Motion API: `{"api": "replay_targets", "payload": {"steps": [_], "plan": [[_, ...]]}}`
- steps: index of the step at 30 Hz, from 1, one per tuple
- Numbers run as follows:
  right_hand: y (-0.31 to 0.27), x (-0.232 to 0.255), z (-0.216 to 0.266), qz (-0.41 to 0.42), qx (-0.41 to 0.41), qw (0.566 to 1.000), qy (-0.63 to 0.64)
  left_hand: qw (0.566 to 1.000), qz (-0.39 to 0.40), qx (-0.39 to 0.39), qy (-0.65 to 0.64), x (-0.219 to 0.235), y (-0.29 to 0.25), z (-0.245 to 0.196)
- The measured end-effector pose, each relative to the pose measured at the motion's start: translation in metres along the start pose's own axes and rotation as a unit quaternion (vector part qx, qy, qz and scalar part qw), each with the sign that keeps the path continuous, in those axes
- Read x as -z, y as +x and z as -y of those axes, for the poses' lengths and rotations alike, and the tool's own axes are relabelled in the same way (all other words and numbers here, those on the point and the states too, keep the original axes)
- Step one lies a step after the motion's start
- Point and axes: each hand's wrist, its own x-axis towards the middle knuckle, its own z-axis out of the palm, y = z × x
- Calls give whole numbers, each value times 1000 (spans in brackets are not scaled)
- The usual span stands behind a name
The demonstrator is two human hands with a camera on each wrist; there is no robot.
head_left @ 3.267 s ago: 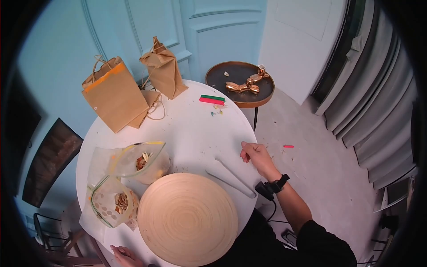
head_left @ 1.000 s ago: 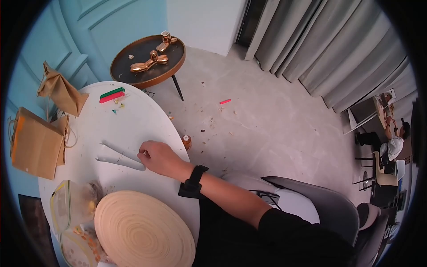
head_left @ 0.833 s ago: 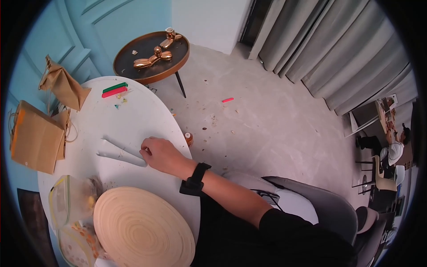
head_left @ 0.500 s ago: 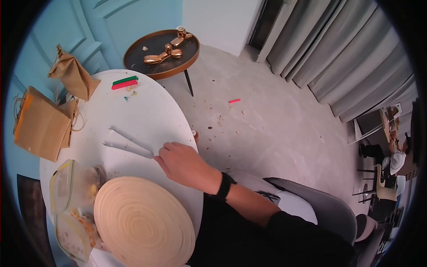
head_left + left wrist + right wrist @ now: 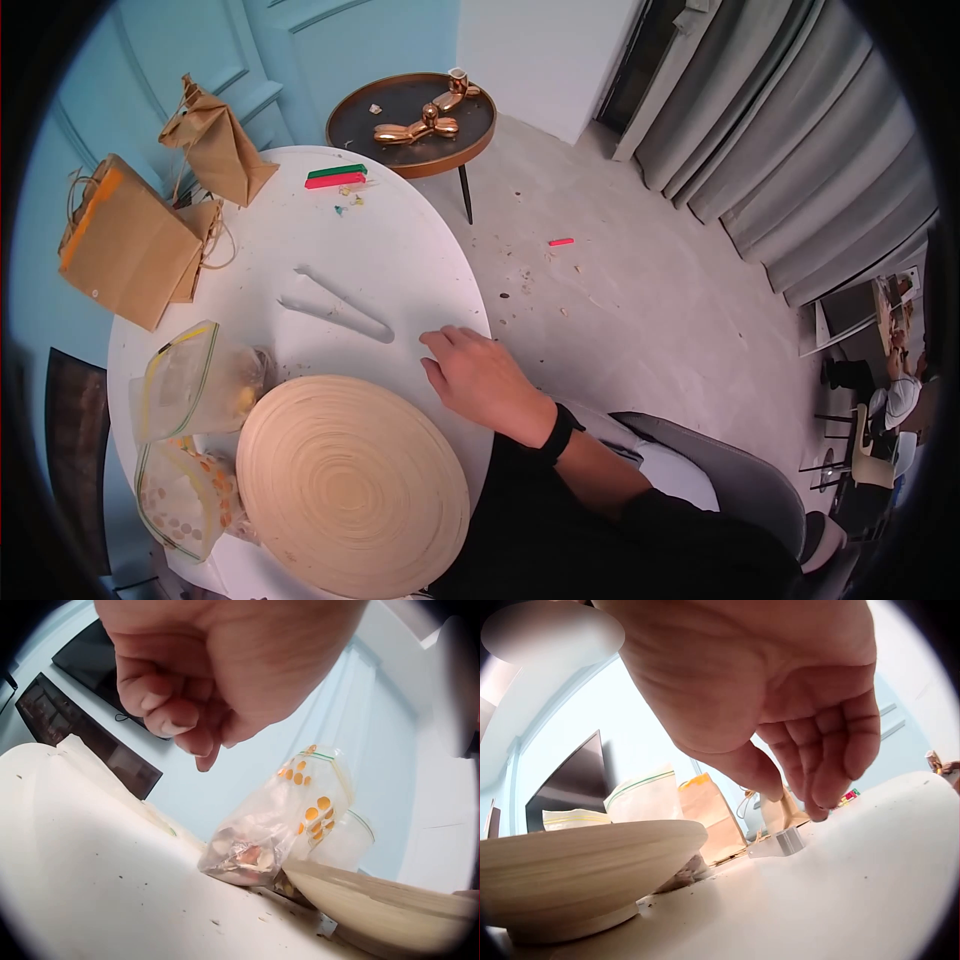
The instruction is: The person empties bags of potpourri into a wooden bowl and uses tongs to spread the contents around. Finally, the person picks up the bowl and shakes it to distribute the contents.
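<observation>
In the head view my right hand (image 5: 485, 385) is over the right side of the round white table, fingers loosely bent and holding nothing. Just left of its fingertips lie metal tongs (image 5: 378, 328), arms spread away from me. The right wrist view shows the tongs' bent end (image 5: 787, 841) below the fingers. A shallow wooden bowl (image 5: 350, 490) stands at the near edge. Beside it are two open zip bags, an upper one (image 5: 175, 390) and a dotted one (image 5: 180, 505) with scraps inside. My left hand (image 5: 225, 682), outside the head view, hangs loosely curled above the table near the dotted bag.
Brown paper bags (image 5: 130, 240) stand at the far left. Green and red sticks (image 5: 335, 181) lie at the back of the table with small scraps. A side table (image 5: 350, 118) carries copper-coloured balloon-dog figures (image 5: 415, 130). A grey chair (image 5: 720, 460) stands at right; debris dots the floor.
The view swung right, then partly back left. My right hand has drawn back from the tongs' bent end, which now lies farther in from the table edge than 3.3 seconds ago.
</observation>
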Motion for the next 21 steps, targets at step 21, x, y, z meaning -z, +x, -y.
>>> {"api": "replay_targets", "payload": {"steps": [21], "plan": [[24,-7,1,86,-19,994,-64,998,12,-54,-1,4,36,-34]]}}
